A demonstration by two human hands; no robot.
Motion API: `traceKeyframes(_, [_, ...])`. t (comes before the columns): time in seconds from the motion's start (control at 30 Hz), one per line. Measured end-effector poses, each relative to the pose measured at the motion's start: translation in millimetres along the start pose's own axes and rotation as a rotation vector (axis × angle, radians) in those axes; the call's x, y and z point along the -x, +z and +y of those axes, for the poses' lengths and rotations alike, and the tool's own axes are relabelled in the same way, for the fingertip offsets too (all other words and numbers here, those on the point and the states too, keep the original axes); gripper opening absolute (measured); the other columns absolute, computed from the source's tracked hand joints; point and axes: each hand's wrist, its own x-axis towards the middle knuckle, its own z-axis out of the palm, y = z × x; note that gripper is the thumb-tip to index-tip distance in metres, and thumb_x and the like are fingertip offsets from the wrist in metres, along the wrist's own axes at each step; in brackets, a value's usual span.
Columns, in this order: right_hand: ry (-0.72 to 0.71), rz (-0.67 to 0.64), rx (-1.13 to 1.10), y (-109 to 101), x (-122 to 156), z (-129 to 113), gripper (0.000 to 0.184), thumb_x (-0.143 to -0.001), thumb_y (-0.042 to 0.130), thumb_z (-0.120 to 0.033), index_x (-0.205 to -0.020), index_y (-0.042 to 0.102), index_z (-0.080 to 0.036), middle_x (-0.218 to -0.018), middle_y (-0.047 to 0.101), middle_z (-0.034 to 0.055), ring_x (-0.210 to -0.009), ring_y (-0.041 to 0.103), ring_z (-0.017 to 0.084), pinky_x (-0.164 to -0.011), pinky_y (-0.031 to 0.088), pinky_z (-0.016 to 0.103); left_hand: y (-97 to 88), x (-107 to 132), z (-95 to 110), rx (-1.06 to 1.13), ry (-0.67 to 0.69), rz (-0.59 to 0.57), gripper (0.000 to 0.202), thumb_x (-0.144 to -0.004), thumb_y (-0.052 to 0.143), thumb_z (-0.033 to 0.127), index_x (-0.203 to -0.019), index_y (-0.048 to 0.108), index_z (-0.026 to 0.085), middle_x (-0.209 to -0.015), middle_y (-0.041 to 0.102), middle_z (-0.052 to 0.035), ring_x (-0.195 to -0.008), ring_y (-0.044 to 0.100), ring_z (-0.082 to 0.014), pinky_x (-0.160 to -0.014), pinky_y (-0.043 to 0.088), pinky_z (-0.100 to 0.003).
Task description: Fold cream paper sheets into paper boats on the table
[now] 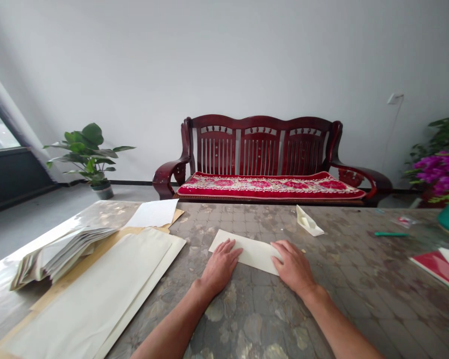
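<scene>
A cream strip of paper [255, 250], apparently folded, lies flat on the patterned tabletop [262, 319] in front of me. My left hand [221, 264] rests on its left end with the fingers stretched out over it. On the right end lies my right hand [292, 263], its fingers extended and slightly spread along the paper. Neither hand is wrapped round anything. Beyond my right hand stands a small folded paper boat [309, 222].
Large cream sheets [97, 294] and a bundle of folded papers [60, 257] cover the table's left side. To the right are a green pen [391, 234], a red booklet [439, 267] and purple flowers [443, 169]. A wooden bench [260, 144] stands behind the table.
</scene>
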Motion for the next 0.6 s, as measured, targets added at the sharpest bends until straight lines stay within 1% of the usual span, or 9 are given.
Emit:
traceKeyframes(0.17, [-0.001,-0.017,0.022,1.5,0.0,-0.9,0.039,-0.087,0.047,-0.025,-0.123,0.063,-0.024,-0.125,0.063,0.0063,-0.112,0.057,0.024,-0.099,0.043,0.036,-0.9,0.4,1.0,-0.006,0.004,0.003,0.036,-0.094,0.047,0.021,-0.126,0.063,0.025,-0.142,0.053,-0.0097,-0.136,0.044,-0.0248,-0.113,0.037,-0.043])
traceKeyframes(0.27, [-0.002,-0.009,0.031,2.2,-0.3,-0.4,0.036,-0.088,0.047,-0.024,-0.119,0.066,-0.024,-0.125,0.063,0.0061,-0.113,0.057,0.023,-0.099,0.043,0.036,-1.6,0.5,1.0,-0.008,0.005,-0.002,0.036,-0.094,0.047,0.021,-0.127,0.063,0.024,-0.142,0.053,-0.0099,-0.136,0.044,-0.0252,-0.113,0.036,-0.042])
traceKeyframes(0.37, [0.022,0.039,0.043,0.2,-0.9,0.7,0.028,-0.087,0.048,-0.023,-0.104,0.07,-0.023,-0.118,0.065,0.007,-0.109,0.057,0.025,-0.095,0.044,0.037,0.0,0.7,-0.3,-0.004,0.006,0.0,0.036,-0.094,0.046,0.02,-0.126,0.063,0.023,-0.142,0.054,-0.0096,-0.136,0.044,-0.0247,-0.114,0.036,-0.043])
traceKeyframes(0.43, [0.024,0.108,0.021,-3.3,-0.7,0.6,0.023,-0.087,0.049,-0.023,-0.093,0.071,-0.023,-0.11,0.068,0.0073,-0.103,0.058,0.025,-0.092,0.045,0.038,1.7,1.3,-0.5,-0.001,0.004,0.018,0.041,-0.092,0.047,0.018,-0.132,0.057,0.023,-0.144,0.051,-0.0099,-0.137,0.042,-0.0242,-0.113,0.037,-0.043])
traceKeyframes(0.5, [-0.042,0.187,-0.058,-8.1,1.0,-1.8,0.021,-0.089,0.048,-0.022,-0.088,0.069,-0.023,-0.101,0.07,0.0069,-0.097,0.061,0.023,-0.089,0.045,0.035,2.5,2.6,1.0,-0.008,0.001,0.075,0.054,-0.089,0.052,0.016,-0.142,0.045,0.024,-0.151,0.042,-0.01,-0.138,0.041,-0.0243,-0.112,0.038,-0.043])
traceKeyframes(0.57, [-0.191,0.219,-0.16,-13.6,4.3,-7.4,0.022,-0.091,0.046,-0.021,-0.086,0.068,-0.024,-0.093,0.071,0.0055,-0.091,0.063,0.019,-0.086,0.046,0.032,1.3,4.4,4.2,-0.032,0.008,0.147,0.067,-0.086,0.056,0.015,-0.148,0.033,0.026,-0.155,0.035,-0.0091,-0.133,0.045,-0.0244,-0.109,0.042,-0.043])
traceKeyframes(0.6, [-0.277,0.215,-0.201,-16.3,6.3,-11.3,0.023,-0.091,0.045,-0.02,-0.086,0.067,-0.024,-0.091,0.072,0.0047,-0.087,0.063,0.018,-0.083,0.046,0.031,0.0,5.4,5.9,-0.048,0.019,0.175,0.07,-0.086,0.056,0.014,-0.149,0.03,0.028,-0.155,0.035,-0.0087,-0.128,0.049,-0.0241,-0.106,0.044,-0.042])
